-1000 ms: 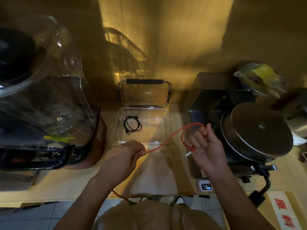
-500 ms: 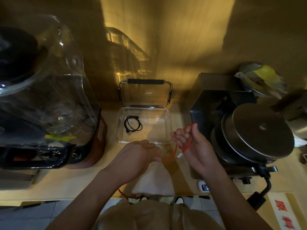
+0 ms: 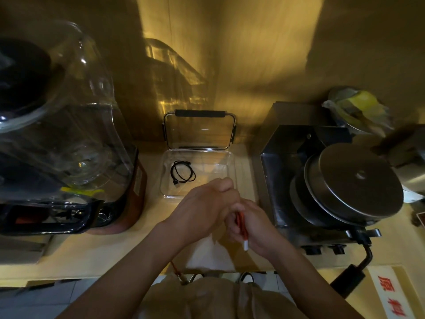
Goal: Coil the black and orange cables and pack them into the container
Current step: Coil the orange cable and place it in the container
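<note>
Both hands meet just in front of the clear container (image 3: 231, 164) on the worktop (image 3: 96, 254). Right hand (image 3: 255, 229) is closed around a bunch of orange cable (image 3: 241, 223), loops gripped in the fist, white plug end poking out below the fingers. Left hand (image 3: 202, 210) is curled and pressed against the right from above, fingertips at the top of the bundle; can't tell if it pinches a strand or just steadies the loops. More orange cable (image 3: 175, 270) hangs off the worktop's front edge toward the person's body, so the coil looks unfinished, likely several turns left. Black cable (image 3: 182, 172) already lies coiled inside the container, left half, apart from the hands. Container lid (image 3: 199, 130) stands upright behind it against the wall. Blender (image 3: 69, 139) close on the left, steel machine (image 3: 322, 180) close on the right. Risks: the hanging tail could snag on the worktop edge or clothing and pull loops out of the right fist; a loose grip would let the springy coil open before it gets into the container; dropping it in carelessly could tangle it with the black coil or leave the plug end hanging over the rim. Tight space between appliances, an elbow could bump either one.
</note>
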Tool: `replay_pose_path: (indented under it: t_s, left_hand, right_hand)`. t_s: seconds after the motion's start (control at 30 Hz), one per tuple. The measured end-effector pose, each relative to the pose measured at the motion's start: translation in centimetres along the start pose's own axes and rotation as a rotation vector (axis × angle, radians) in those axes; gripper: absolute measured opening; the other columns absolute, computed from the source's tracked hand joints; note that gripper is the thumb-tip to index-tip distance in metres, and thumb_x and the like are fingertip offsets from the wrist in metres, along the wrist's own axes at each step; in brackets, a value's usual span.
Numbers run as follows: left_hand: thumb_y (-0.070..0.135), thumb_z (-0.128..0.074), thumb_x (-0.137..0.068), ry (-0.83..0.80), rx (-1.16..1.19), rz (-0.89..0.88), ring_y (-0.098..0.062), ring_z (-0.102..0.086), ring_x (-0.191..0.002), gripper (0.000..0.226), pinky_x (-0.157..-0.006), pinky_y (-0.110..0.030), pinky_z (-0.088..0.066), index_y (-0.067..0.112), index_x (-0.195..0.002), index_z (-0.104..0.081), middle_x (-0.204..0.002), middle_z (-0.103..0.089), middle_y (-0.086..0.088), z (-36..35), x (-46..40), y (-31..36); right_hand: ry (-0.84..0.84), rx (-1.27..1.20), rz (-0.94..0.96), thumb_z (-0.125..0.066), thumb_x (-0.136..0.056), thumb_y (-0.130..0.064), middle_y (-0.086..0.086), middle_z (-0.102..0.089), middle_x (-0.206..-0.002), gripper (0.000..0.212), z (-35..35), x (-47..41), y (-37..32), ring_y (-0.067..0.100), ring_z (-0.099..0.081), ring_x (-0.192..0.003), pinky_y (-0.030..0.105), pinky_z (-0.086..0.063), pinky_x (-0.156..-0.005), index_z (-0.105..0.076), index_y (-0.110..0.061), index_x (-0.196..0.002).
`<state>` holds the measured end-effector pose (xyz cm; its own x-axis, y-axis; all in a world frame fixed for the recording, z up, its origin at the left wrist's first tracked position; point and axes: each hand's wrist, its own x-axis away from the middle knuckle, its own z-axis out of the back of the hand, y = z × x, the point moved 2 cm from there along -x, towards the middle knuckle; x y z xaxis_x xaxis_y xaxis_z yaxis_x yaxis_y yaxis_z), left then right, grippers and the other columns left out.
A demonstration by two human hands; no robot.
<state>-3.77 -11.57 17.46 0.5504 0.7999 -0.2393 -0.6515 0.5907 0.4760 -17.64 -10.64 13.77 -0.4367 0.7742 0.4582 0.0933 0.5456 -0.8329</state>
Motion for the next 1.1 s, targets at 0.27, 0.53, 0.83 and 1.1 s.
replay_pose_path:
  t_s: [0.27,0.53,0.83,1.1]
  left_hand:
    - [0.04,-0.068,-0.086,0.194,0.38,0.188,-0.006,-0.052,-0.057,0.023,-0.053,-0.024,-0.043,0.02,-0.077,-0.062,-0.063,-0.054,0.012,-0.1,0.0,-2.3]
    - [0.048,-0.059,-0.087,0.222,0.53,0.36,-0.019,-0.049,-0.054,0.026,-0.053,-0.029,-0.039,0.026,-0.073,-0.061,-0.06,-0.054,-0.007,-1.3,2.1,-5.0]
    - [0.045,-0.061,-0.087,0.225,0.6,0.484,-0.022,-0.047,-0.058,0.023,-0.055,-0.036,-0.043,0.023,-0.08,-0.064,-0.064,-0.05,-0.013,-3.0,5.7,-6.1]
    - [0.027,-0.063,-0.091,0.258,0.443,0.623,-0.023,-0.056,-0.06,0.007,-0.055,-0.039,-0.047,0.024,-0.085,-0.066,-0.066,-0.058,-0.01,-3.1,8.3,-7.6]
  right_hand:
    - [-0.389,-0.386,-0.135,-0.025,-0.102,-0.057,-0.003,-0.024,-0.038,0.057,0.3,0.2,0.7,0.01,-0.019,-0.029,0.025,-0.017,-0.036,-0.047,-0.012,-0.074]
    - [-0.491,-0.675,-0.065,-0.042,-0.102,-0.04,-0.001,-0.029,-0.041,0.044,1.9,0.7,0.0,0.012,-0.025,-0.032,0.025,-0.024,-0.039,-0.049,-0.012,-0.069]
    - [-0.434,-0.8,0.046,-0.037,-0.104,-0.039,-0.002,-0.031,-0.042,0.046,4.2,0.6,-0.6,0.012,-0.028,-0.032,0.025,-0.024,-0.042,-0.051,-0.013,-0.07]
    - [-0.302,-0.836,0.178,-0.034,-0.105,-0.04,-0.003,-0.029,-0.042,0.048,6.3,0.7,-2.0,0.013,-0.027,-0.033,0.025,-0.024,-0.042,-0.051,-0.014,-0.07]
